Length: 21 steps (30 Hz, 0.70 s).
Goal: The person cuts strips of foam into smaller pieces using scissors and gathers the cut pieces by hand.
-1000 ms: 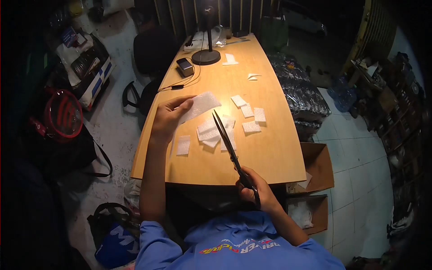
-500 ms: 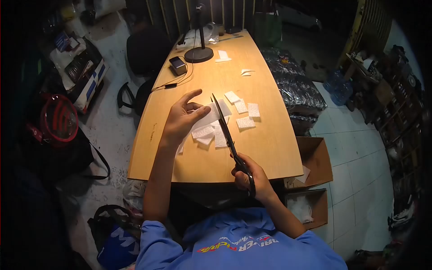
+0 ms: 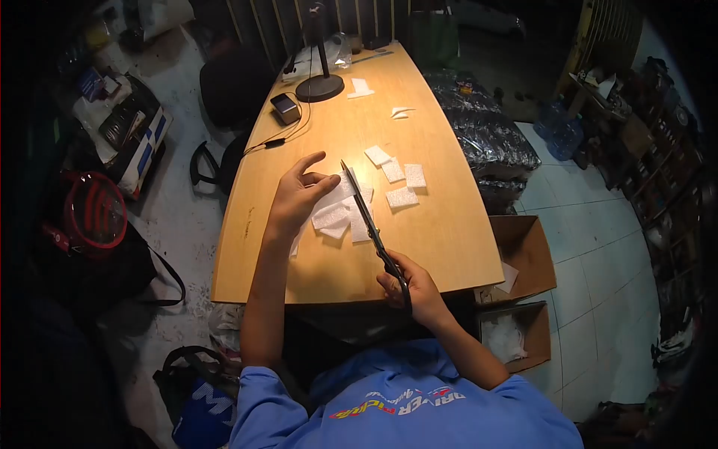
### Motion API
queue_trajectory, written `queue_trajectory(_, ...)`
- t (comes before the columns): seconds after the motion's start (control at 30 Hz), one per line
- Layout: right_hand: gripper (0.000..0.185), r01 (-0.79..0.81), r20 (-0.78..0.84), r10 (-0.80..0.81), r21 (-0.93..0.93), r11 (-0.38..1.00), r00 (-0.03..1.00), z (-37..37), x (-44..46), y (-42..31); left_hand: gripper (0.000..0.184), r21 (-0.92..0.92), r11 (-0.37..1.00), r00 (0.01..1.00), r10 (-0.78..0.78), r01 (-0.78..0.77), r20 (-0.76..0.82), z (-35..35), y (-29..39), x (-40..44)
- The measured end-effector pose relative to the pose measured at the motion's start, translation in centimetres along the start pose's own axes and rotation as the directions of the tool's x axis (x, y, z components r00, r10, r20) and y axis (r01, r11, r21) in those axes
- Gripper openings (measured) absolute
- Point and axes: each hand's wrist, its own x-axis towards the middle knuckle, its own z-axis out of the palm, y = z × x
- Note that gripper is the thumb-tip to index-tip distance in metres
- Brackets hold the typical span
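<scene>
Left hand (image 3: 295, 196), partly open, pinches a white foam sheet (image 3: 338, 194) over the bench (image 3: 449, 247); right hand (image 3: 417, 292) firmly grips scissors (image 3: 371, 229) at its edge. Apparent step: cutting; next move calls for steady foam.

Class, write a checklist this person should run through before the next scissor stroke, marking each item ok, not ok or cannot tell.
1. Left hand holds the white sheet: ok.
2. Right hand grips the scissors by the handles: ok.
3. Left thumb well away from the blades: not ok, I judge; its tip looks close to them.
4. Blades clear of the pile of white pieces: cannot tell; they overlap in this view, and height does not show.
5. Cable out of the blades' way: ok, it lies farther up the table.
</scene>
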Motion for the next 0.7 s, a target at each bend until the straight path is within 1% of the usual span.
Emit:
queue_trajectory(0.1, 0.059, -0.004, 0.004, 0.004, -0.015, 1.000, 1.000, 0.1, 0.1, -0.1, 0.060, -0.014, 1.000, 1.000, 0.006, -0.006, 0.003, -0.2, -0.3, 0.1)
queue_trajectory(0.2, 0.059, 0.030, -0.028, -0.033, -0.085, 0.996, 0.999, 0.1, 0.3, 0.2, 0.060, -0.017, 1.000, 1.000, 0.003, -0.003, 0.007, -0.4, -0.3, -0.1)
queue_trajectory(0.3, 0.060, 0.054, -0.099, -0.068, -0.141, 0.989, 0.993, 0.2, 0.5, -0.5, 0.062, 0.017, 1.000, 0.999, -0.008, 0.007, 0.031, -0.1, 0.1, -1.4)
queue_trajectory(0.4, 0.061, 0.072, -0.202, -0.089, -0.090, 0.993, 0.975, 0.3, 1.3, -1.8, 0.065, 0.052, 0.994, 0.983, 0.092, -0.101, 0.161, 0.9, -0.7, -3.1)
queue_trajectory(0.43, 0.061, 0.110, -0.211, -0.123, -0.072, 0.991, 0.970, 0.2, 1.7, -2.1, 0.067, 0.220, 0.966, 0.975, 0.088, -0.133, 0.205, 1.8, -0.2, -4.0)
queue_trajectory(0.47, 0.061, 0.131, -0.193, -0.139, -0.053, 0.990, 0.971, 0.0, 2.1, -2.4, 0.070, 0.206, 0.971, 0.966, 0.070, -0.124, 0.248, 2.7, -0.3, -4.6)
queue_trajectory(0.53, 0.060, 0.172, -0.160, -0.173, -0.019, 0.985, 0.972, -0.3, 2.5, -3.0, 0.069, 0.226, 0.966, 0.960, 0.057, -0.122, 0.274, 4.5, 0.5, -6.1)
queue_trajectory(0.57, 0.059, 0.192, -0.180, -0.187, 0.013, 0.981, 0.966, -0.3, 2.7, -3.1, 0.064, 0.262, 0.953, 0.964, 0.082, -0.150, 0.251, 4.6, 0.6, -6.3)
queue_trajectory(0.63, 0.059, 0.233, -0.230, -0.228, -0.006, 0.972, 0.946, -0.5, 2.7, -3.4, 0.054, 0.335, 0.920, 0.967, 0.140, -0.206, 0.212, 4.8, 0.6, -6.5)
queue_trajectory(0.67, 0.058, 0.255, -0.256, -0.250, -0.016, 0.967, 0.934, -0.7, 2.8, -3.6, 0.046, 0.392, 0.887, 0.959, 0.159, -0.243, 0.234, 4.3, 0.6, -6.4)
queue_trajectory(0.7, 0.055, 0.276, -0.317, -0.288, -0.081, 0.958, 0.904, -0.7, 2.8, -4.1, 0.039, 0.448, 0.849, 0.949, 0.175, -0.280, 0.260, 3.4, 0.5, -6.3)
